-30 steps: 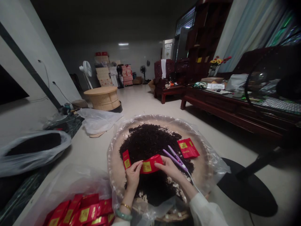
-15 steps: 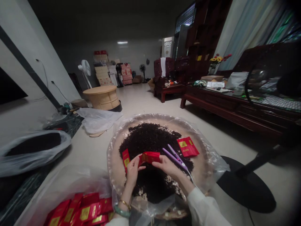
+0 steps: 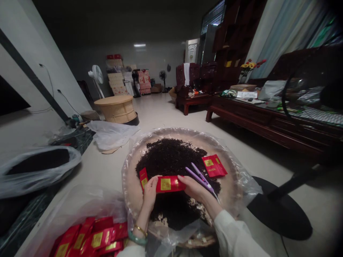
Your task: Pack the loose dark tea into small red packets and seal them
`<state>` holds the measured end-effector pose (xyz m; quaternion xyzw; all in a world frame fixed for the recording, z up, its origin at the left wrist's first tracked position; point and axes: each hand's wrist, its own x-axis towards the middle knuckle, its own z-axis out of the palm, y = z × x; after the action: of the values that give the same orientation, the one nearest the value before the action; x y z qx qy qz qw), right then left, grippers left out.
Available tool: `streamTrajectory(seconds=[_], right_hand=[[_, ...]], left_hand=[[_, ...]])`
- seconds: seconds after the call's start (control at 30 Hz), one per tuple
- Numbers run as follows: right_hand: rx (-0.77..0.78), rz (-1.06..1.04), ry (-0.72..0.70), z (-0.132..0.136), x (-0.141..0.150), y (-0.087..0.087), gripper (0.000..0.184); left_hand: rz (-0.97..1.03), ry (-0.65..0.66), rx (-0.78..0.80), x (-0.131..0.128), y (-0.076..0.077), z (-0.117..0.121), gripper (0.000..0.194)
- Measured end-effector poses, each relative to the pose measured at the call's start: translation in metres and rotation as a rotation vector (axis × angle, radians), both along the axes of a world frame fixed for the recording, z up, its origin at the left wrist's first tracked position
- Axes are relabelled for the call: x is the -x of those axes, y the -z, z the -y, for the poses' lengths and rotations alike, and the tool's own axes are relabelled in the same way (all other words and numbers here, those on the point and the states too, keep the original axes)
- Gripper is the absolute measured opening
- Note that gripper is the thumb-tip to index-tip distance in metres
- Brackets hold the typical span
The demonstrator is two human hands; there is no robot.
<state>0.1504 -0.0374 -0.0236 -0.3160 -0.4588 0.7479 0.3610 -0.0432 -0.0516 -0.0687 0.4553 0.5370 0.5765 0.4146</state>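
A red packet with a gold label [image 3: 170, 184] is stretched sideways between my two hands. My left hand [image 3: 150, 192] pinches its left end, and my right hand [image 3: 192, 187] grips its right end. Under it, dark loose tea leaves [image 3: 171, 155] lie heaped on a round, plastic-lined tray [image 3: 128, 200]. Beside my left hand, another red packet [image 3: 143, 175] leans on the leaves. Right of my right hand rests a purple hand-held sealer [image 3: 199, 178], its jaws apart and a cord trailing. Further right, some red packets [image 3: 214, 165] lie on the tray.
At lower left, a clear bag [image 3: 66, 210] holds several red packets. A plastic-lined container of dark leaves [image 3: 40, 162] stands at the left. On the right are a black fan base [image 3: 284, 210] and a long wooden table [image 3: 249, 125]. A round woven stand [image 3: 116, 109] is ahead.
The packet in my hands has turned from bent and tilted to flat, its gold label now facing me. My right hand has shifted slightly right; the sealer stays put.
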Motion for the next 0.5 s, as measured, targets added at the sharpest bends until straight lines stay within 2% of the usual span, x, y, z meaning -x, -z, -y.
streamTrajectory(seconds=[0.1, 0.2, 0.27, 0.3, 0.37, 0.43, 0.5], right_hand=[[0.004, 0.005, 0.008, -0.002, -0.001, 0.004, 0.05], [-0.035, 0.024, -0.018, -0.005, -0.002, 0.004, 0.053], [-0.075, 0.071, -0.045, -0.006, -0.002, 0.001, 0.055], [-0.098, 0.104, -0.059, -0.006, -0.001, -0.001, 0.057], [-0.152, 0.18, -0.07, -0.007, 0.001, -0.007, 0.059], [-0.212, 0.253, -0.053, -0.008, 0.006, -0.013, 0.06], [-0.265, 0.318, -0.036, -0.009, 0.012, -0.018, 0.062]], left_hand=[[-0.117, -0.018, -0.034, 0.004, 0.001, -0.001, 0.051], [-0.269, -0.066, -0.107, 0.008, -0.006, 0.002, 0.043], [-0.559, -0.096, -0.245, 0.006, -0.016, 0.008, 0.05], [-0.74, -0.087, -0.321, 0.004, -0.021, 0.012, 0.06], [-1.053, -0.008, -0.417, -0.003, -0.031, 0.019, 0.072], [-1.238, 0.059, -0.446, -0.01, -0.037, 0.022, 0.073], [-1.294, 0.07, -0.443, -0.015, -0.038, 0.022, 0.068]])
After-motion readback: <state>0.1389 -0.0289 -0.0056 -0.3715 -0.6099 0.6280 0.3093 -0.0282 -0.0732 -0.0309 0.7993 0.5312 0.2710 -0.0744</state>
